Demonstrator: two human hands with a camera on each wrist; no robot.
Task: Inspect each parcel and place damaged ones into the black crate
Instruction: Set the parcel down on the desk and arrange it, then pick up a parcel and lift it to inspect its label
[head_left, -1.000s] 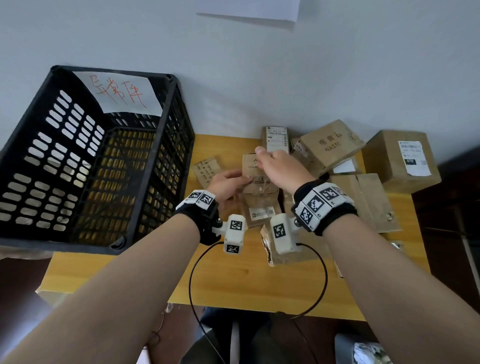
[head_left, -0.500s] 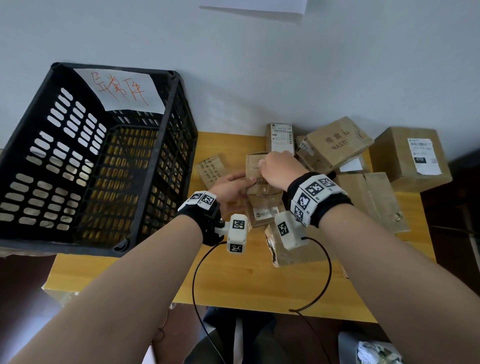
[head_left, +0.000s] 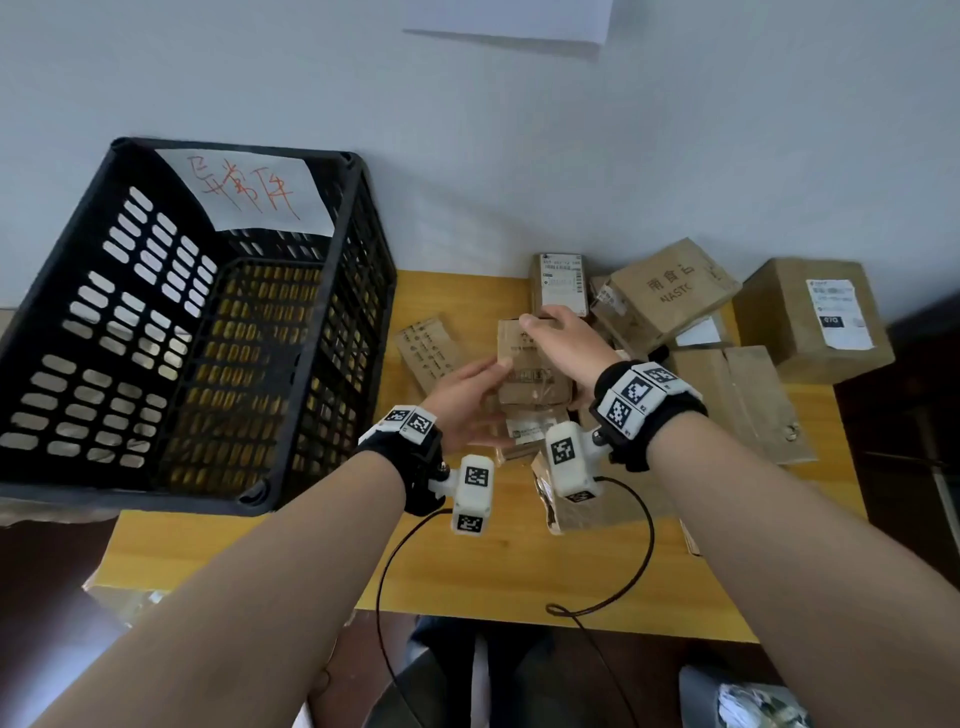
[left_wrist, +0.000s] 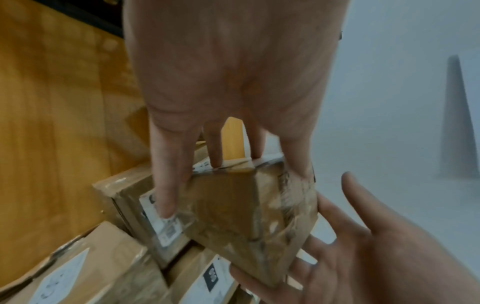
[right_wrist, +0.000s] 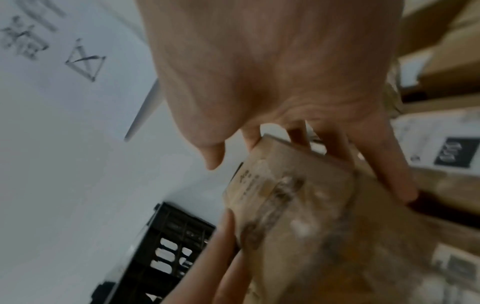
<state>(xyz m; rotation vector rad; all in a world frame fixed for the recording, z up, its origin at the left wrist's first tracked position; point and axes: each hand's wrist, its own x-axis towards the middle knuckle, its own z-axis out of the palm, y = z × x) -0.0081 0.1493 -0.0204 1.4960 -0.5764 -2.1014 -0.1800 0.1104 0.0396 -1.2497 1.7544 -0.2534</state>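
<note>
A small brown taped parcel (head_left: 530, 364) is held up over the pile between both hands. My right hand (head_left: 566, 343) comes from above, fingers curled over its far edge; in the right wrist view the right hand (right_wrist: 272, 61) has its thumb off the parcel (right_wrist: 298, 205). My left hand (head_left: 467, 400) holds the near left side, thumb on top. In the left wrist view the left hand (left_wrist: 221, 72) lays a finger across the label side of the parcel (left_wrist: 233, 205). The black crate (head_left: 332, 332) stands at the left, with no parcel visible inside.
More parcels lie on the yellow table (head_left: 260, 561): a labelled small one (head_left: 561, 280), a printed box (head_left: 670, 291), a big labelled box (head_left: 810, 322), a flat carton (head_left: 748, 405) and a torn one (head_left: 582, 504). A flat printed card (head_left: 428, 353) lies by the crate.
Both hands have stayed on the same parcel. The right hand slid down over it and then back to the far edge. The parcel has turned only slightly.
</note>
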